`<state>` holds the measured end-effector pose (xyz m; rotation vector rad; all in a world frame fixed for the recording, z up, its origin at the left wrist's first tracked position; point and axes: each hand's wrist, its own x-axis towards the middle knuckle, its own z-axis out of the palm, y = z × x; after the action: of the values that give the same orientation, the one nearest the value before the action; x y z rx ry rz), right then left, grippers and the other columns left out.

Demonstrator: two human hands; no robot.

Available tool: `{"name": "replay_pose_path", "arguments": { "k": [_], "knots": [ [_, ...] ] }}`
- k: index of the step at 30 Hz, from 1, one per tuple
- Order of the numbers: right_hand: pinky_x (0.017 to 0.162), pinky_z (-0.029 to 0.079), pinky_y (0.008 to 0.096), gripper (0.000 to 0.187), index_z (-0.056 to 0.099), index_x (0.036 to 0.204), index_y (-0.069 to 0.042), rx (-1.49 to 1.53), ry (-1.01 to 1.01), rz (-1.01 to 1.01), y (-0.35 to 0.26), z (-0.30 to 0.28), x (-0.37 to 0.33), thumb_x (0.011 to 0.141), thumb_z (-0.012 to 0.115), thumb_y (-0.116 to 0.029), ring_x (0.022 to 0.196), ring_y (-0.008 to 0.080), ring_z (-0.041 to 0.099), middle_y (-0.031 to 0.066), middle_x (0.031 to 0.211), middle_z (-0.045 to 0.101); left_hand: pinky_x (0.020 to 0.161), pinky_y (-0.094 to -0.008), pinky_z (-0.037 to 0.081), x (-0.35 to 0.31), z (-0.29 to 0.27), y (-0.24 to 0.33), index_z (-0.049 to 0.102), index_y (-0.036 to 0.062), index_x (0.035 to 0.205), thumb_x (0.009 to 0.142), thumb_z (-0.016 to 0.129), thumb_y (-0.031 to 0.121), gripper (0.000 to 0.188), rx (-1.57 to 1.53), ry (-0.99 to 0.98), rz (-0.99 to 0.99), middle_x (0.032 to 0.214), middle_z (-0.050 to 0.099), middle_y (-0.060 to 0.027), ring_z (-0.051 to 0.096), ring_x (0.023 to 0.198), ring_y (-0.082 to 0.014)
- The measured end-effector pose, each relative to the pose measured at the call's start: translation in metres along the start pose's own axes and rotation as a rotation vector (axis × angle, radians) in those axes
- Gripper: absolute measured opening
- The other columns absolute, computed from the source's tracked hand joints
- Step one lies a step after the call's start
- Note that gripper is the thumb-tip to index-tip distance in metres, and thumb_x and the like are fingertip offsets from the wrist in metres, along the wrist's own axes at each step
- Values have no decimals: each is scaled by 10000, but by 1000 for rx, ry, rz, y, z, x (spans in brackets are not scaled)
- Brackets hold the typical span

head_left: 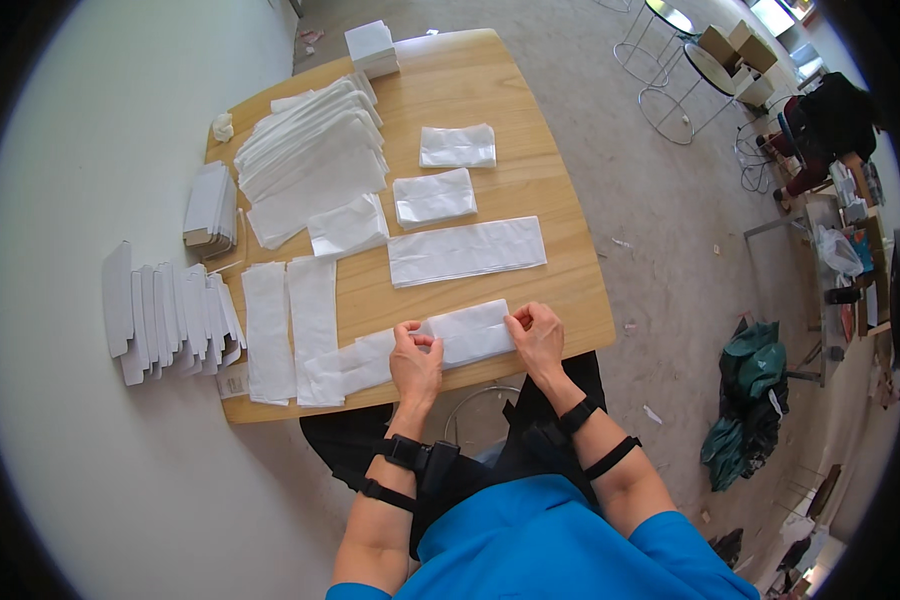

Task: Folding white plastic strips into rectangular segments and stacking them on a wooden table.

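At the near edge of the table, a long strip of thin white sheet (470,330), paper or cloth, lies folded lengthwise. My left hand (415,370) grips it near its middle, with thumb and fingers pinched together. At its right end, the fingertips of my right hand (538,338) pinch the corner. The strip's left part (363,362) runs on past my left hand and overlaps a white strip (314,310) lying crosswise. Beside that lies another crosswise strip (269,330). A wide folded strip (467,251) rests just beyond my hands.
Small folded packets (435,197) and a fanned pile of white sheets (310,150) lie farther off on the wooden table (530,130). Stacked white cartons (210,208) and upright flat cartons (175,315) line the left wall. Green bags (750,370) and a seated person (820,125) are at right.
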<state>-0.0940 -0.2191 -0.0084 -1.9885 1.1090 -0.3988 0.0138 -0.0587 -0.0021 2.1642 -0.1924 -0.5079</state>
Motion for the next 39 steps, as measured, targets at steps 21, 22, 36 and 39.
{"name": "replay_pose_path", "arguments": {
  "k": [21,22,36,39],
  "knots": [
    [610,476,387,178,611,705,-28,-42,3,-44,2,3,1,717,743,-145,652,280,598,122,712,582,632,-364,477,4,6,-9,497,16,1041,757,659,53,329,78,30,127,688,580,-92,591,651,-247],
    [609,476,385,178,610,706,-27,-39,5,-50,2,3,1,718,744,-145,650,280,598,123,714,581,633,-369,472,4,6,-10,500,19,1031,752,667,55,327,122,68,182,681,566,-90,583,655,-254],
    [522,516,232,208,631,862,24,427,-242,309,8,29,3,860,655,-183,605,120,643,66,713,646,611,-261,524,20,11,-21,626,-10,937,968,485,273,317,-341,-383,-233,794,685,-89,659,682,-136],
    [522,523,235,197,628,844,16,351,-234,303,7,40,3,858,649,-179,600,122,641,59,696,638,617,-262,523,17,15,-23,622,-1,953,944,522,236,257,-164,-310,-113,793,681,-85,655,677,-133]
  ]
}}
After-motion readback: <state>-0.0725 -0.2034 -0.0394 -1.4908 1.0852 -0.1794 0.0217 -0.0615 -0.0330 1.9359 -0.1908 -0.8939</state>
